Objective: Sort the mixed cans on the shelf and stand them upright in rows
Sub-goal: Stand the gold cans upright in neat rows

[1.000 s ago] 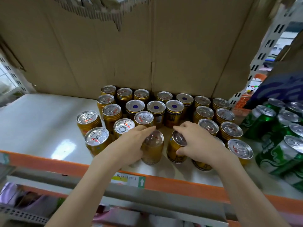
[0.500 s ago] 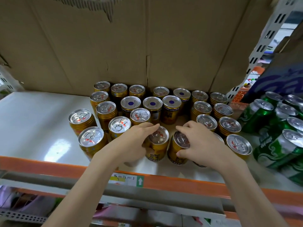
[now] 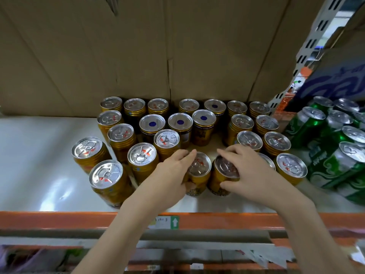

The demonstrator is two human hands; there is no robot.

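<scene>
hands are both down on the shelf [image 3: 35, 155] near its front edge, each on one gold can; left hand [image 3: 169, 175] curls round the side of the left front can [image 3: 198, 171], fingertips over the rim of its lid, thumb hidden behind the can; right hand [image 3: 248, 171] grips the right front can [image 3: 223, 175], fingers draped across its lid and thumb pressed on its side; the two cans stand upright just beside each other, a narrow gap between them; gold cans [image 3: 152, 125] fill the middle of the shelf in rough rows back to the cardboard wall [image 3: 177, 46] at the rear edge, most with pull-tab lids up, four showing plain ends with a blue dot; two more gold cans stand a little apart toward the left; green cans [image 3: 339, 155] crowd the right end of the shelf, leaning, whether wrapped together i cannot tell; orange front rail [image 3: 59, 220] carries a small label with an arrow [image 3: 174, 222]
</scene>
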